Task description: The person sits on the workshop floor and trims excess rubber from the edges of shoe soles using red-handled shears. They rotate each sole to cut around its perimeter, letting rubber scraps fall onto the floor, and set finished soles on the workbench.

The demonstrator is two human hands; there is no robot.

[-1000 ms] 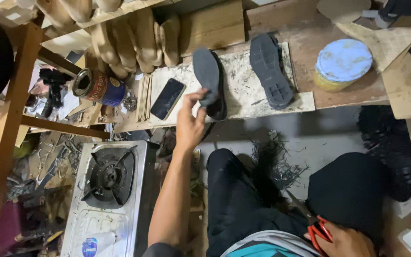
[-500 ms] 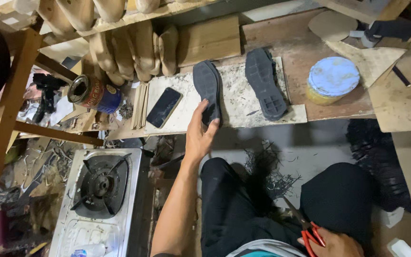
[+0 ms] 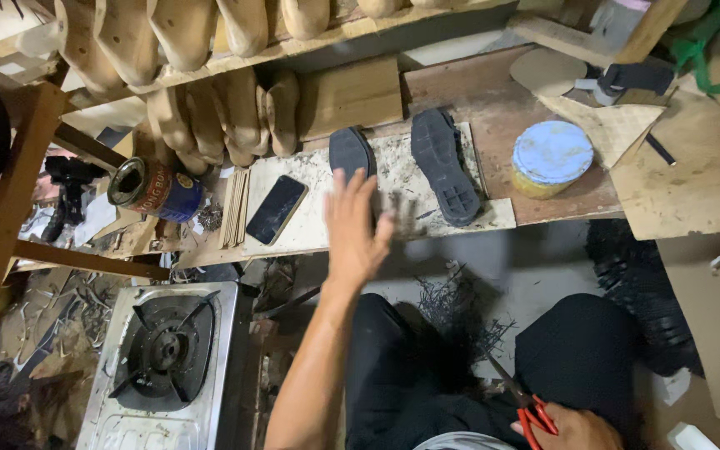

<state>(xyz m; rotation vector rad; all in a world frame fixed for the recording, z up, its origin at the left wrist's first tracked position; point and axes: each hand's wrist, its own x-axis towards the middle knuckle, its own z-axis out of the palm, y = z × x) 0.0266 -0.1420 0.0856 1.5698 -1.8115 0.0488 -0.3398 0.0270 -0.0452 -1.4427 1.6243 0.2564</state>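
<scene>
Phone, can (lying sideways) flank the left hand.

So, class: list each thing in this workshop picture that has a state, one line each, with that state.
left hand: open, fingers spread, over the near sole, holding nothing
right hand: closed on red-handled scissors
near sole: flat on the board, partly hidden by the hand
far sole: flat, tread up
phone: screen dark
tin can: on its side, mouth open
round tub: lid on
gas stove: unlit
</scene>
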